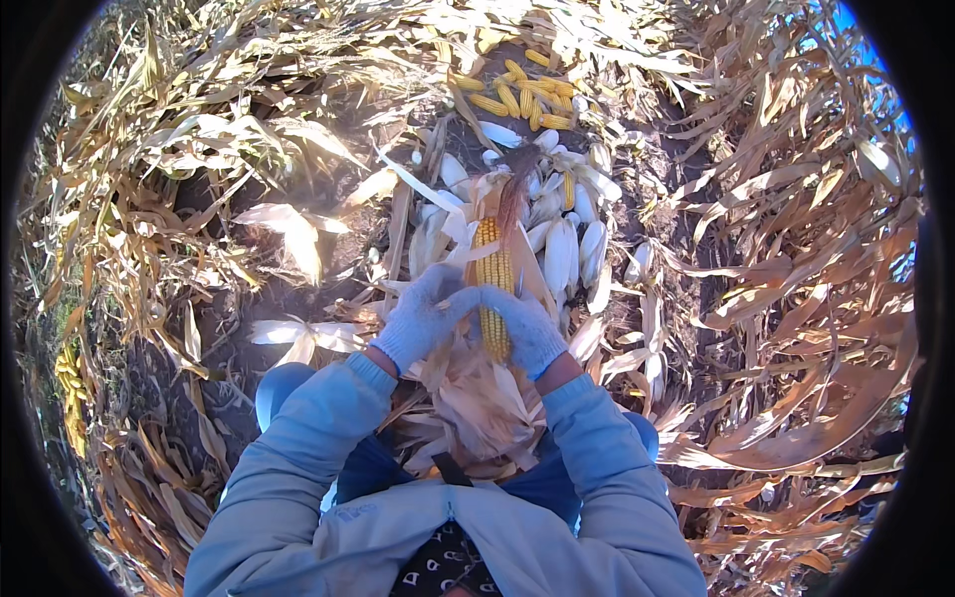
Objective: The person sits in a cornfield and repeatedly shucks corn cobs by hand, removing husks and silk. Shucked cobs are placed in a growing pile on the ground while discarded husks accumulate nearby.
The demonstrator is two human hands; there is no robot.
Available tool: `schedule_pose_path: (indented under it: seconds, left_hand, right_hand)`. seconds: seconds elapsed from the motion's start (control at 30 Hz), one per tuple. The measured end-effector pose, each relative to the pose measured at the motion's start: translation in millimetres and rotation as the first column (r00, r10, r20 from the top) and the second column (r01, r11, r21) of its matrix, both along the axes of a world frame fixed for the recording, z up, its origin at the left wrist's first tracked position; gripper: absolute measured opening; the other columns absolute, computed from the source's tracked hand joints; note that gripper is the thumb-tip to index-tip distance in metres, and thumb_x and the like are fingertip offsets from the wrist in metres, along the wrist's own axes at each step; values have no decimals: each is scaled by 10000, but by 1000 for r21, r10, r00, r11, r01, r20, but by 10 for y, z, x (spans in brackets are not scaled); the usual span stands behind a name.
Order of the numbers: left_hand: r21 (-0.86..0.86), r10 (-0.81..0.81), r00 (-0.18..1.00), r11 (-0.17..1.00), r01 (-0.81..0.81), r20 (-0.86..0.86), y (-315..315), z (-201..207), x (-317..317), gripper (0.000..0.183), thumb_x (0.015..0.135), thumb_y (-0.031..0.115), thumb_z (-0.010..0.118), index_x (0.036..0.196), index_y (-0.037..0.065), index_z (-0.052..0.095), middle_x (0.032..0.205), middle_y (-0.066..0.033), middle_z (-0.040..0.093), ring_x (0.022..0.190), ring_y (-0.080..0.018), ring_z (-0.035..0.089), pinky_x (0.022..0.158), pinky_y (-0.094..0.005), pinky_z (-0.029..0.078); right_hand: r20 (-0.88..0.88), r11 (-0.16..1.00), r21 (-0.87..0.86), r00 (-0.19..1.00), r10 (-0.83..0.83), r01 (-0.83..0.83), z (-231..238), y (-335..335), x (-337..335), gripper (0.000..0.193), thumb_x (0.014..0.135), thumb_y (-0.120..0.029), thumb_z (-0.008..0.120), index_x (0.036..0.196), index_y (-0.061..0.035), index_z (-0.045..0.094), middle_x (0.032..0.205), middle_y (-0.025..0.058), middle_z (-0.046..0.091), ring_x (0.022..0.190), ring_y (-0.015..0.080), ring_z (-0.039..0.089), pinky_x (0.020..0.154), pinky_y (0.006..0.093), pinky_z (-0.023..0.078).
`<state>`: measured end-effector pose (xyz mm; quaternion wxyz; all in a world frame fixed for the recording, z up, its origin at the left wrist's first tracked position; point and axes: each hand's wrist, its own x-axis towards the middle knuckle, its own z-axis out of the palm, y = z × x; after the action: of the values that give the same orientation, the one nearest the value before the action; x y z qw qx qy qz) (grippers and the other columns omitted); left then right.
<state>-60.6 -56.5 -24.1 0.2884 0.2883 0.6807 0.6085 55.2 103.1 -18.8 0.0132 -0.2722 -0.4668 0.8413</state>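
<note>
Between my gloved hands a yellow corn ear (494, 267) stands with its tip away from me, its kernels bare along the front. Pale dry husk (532, 264) and brown silk (512, 204) still hang around its upper part. My left hand (423, 313) is closed at the ear's left side, and its fingertips are partly hidden. From the right, my right hand (522, 326) wraps the ear lower down, with the thumb across the kernels. Loose peeled husks (473, 398) lie in a heap between my knees, just below the ear.
Ahead lies a pile of ears in pale husks (562, 254). Beyond it is a heap of bare yellow ears (527, 98). More yellow ears (72, 383) lie at the far left. Dry corn stalks and leaves (796, 328) rise along the right, and leaf litter (229, 129) covers the left.
</note>
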Motion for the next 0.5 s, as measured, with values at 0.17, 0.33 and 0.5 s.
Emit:
schedule_pose_path:
  seconds: [0.17,0.33,0.5]
  left_hand:
    - [318,32,775,901,-296,631,-58,-855,-230,455,1008,267,719,1368,32,573,1239,-111,688,1067,-225,688,919,-318,566]
    - [348,233,852,838,-421,469,12,-702,-387,331,949,232,790,1199,68,650,1072,-71,699,949,-217,697,838,-367,600]
    - [317,70,626,815,-485,777,-127,333,-329,237,967,234,763,1127,93,658,1007,-63,699,890,-226,697,820,-420,620]
  right_hand:
    - [158,874,454,981,111,-172,346,-340,0,596,916,-305,769,1386,4,571,1162,142,712,992,262,715,818,363,586]
    - [197,601,712,925,325,-363,369,-513,65,894,812,-413,810,1539,-29,459,1447,186,589,1330,304,571,1128,362,427]
    - [-3,608,746,911,413,-273,537,-520,73,954,814,-354,800,1602,-38,365,1564,203,476,1450,311,459,1203,357,347]
